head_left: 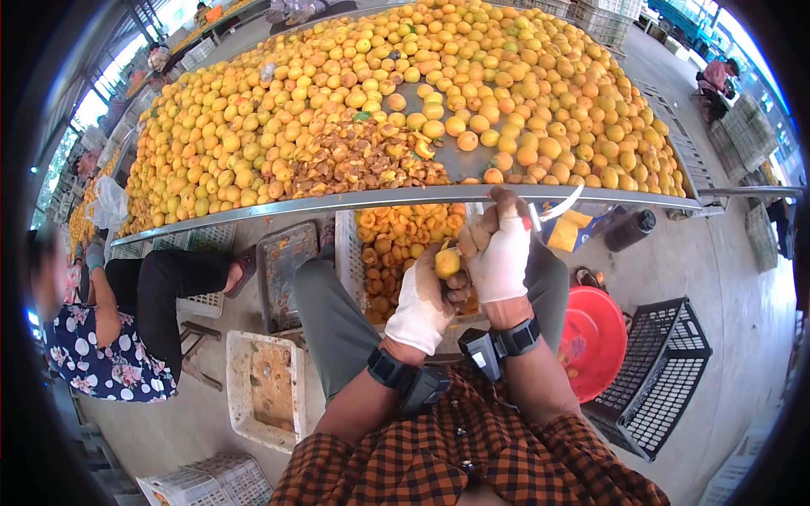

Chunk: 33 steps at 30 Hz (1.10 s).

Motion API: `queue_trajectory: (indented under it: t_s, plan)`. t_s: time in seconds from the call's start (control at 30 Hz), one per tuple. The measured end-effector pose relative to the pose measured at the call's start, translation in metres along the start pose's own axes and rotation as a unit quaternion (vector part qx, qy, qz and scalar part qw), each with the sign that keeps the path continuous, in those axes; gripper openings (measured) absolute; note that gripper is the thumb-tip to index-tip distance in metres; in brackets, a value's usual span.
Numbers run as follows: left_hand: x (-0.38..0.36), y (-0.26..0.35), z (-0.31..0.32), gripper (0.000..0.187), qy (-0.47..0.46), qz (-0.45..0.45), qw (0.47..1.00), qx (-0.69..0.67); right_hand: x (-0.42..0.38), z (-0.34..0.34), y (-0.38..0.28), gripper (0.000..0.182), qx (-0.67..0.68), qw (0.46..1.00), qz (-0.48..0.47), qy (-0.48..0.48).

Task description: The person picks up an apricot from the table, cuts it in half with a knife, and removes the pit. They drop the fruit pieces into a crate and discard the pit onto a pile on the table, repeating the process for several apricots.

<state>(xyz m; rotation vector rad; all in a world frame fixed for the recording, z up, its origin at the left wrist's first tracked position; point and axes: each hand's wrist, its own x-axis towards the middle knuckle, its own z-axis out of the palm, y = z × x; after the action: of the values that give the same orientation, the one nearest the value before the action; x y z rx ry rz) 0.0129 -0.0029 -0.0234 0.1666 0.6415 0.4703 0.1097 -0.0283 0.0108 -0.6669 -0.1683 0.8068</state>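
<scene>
My left hand (429, 297), in a white fingerless glove, is closed around a yellow-orange apricot (447, 263). Right beside it, my right hand (499, 253) wears a similar glove and is closed on a small curved knife (560, 206). Its pale blade points up and to the right, away from the apricot; the handle is mostly hidden in my fist. Below both hands, between my knees, a white crate (348, 244) holds orange apricot halves (392, 232). On the table, just beyond the metal edge, lies a heap of brownish pits and scraps (363, 158).
Whole apricots (278, 110) cover the metal table (413, 197). At right stand a red basin (595, 337), a black crate (662, 371) and a dark bottle (631, 229). A white tub (266, 388) and a dirty tray (283, 270) lie left. A person (110, 337) sits at left.
</scene>
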Motion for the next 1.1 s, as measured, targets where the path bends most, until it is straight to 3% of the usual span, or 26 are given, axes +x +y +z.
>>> queue_trajectory:
  t_s: [0.1, 0.27, 0.4, 0.5, 0.57, 0.6, 0.7, 0.8, 0.83, 0.87, 0.93, 1.0, 1.07, 1.1]
  plan:
    - [-0.002, 0.000, 0.002, 0.023, -0.017, 0.007, 1.000, 0.007, 0.000, -0.005, -0.002, 0.026, 0.030, 0.999, 0.031, 0.002]
    - [0.003, -0.009, 0.012, 0.025, 0.125, 0.097, 0.980, 0.123, -0.003, -0.008, 0.003, 0.025, -0.020, 1.000, 0.007, 0.002]
    - [0.013, -0.012, 0.005, 0.026, 0.151, 0.187, 0.954, 0.179, -0.001, -0.011, 0.008, 0.023, 0.003, 1.000, 0.015, 0.007]
    - [0.007, -0.001, 0.004, 0.029, 0.090, 0.177, 0.957, 0.210, 0.011, -0.021, 0.008, 0.023, 0.037, 0.998, 0.055, 0.004]
    - [0.001, 0.009, 0.014, 0.029, 0.008, 0.103, 0.981, 0.167, 0.020, -0.018, 0.002, 0.022, 0.080, 0.993, 0.072, 0.047]
    - [0.003, 0.010, 0.013, 0.029, 0.010, 0.103, 0.980, 0.168, 0.022, -0.016, 0.000, 0.022, 0.082, 0.993, 0.073, 0.048]
    - [0.014, 0.016, 0.007, 0.025, -0.070, 0.080, 0.990, 0.096, 0.021, -0.007, -0.002, 0.020, 0.027, 0.999, 0.032, -0.025]
    - [0.026, 0.020, -0.011, 0.025, -0.068, 0.055, 0.989, 0.118, 0.015, 0.002, 0.006, 0.019, -0.031, 0.999, 0.003, -0.028]
    - [0.029, 0.014, -0.016, 0.028, -0.039, 0.194, 0.905, 0.376, 0.015, 0.003, 0.009, 0.019, -0.037, 0.999, 0.007, -0.010]
    - [0.032, 0.012, -0.020, 0.028, -0.036, 0.194, 0.906, 0.375, 0.018, -0.002, 0.017, 0.019, -0.037, 0.999, 0.010, -0.010]
    - [0.033, 0.013, -0.012, 0.031, 0.047, 0.097, 0.970, 0.217, 0.029, -0.014, 0.034, 0.018, -0.219, 0.970, -0.106, -0.026]
    - [0.039, 0.010, -0.007, 0.031, 0.069, 0.095, 0.980, 0.164, 0.026, -0.013, 0.032, 0.015, -0.226, 0.966, -0.118, -0.036]
    - [0.044, 0.011, -0.010, 0.028, 0.085, 0.082, 0.982, 0.147, 0.020, -0.001, 0.019, 0.009, -0.088, 0.996, 0.009, -0.014]
    - [0.051, 0.010, -0.023, 0.028, 0.086, 0.084, 0.982, 0.148, 0.026, -0.009, 0.023, 0.010, -0.046, 0.998, 0.025, -0.019]
